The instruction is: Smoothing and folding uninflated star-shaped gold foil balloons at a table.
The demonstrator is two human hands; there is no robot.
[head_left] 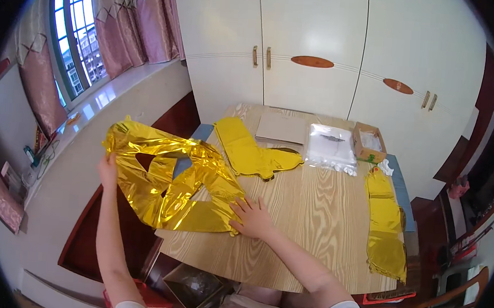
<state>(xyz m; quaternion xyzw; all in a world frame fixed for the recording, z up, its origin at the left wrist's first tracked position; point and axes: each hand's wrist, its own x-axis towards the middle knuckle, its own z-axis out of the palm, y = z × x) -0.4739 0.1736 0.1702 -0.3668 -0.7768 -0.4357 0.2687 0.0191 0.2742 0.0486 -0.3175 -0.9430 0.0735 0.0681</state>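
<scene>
At table (pixel 332 240): three foils (pixel 147 187), perhaps more.

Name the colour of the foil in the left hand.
The foil is shiny gold, seen in the head view.
</scene>
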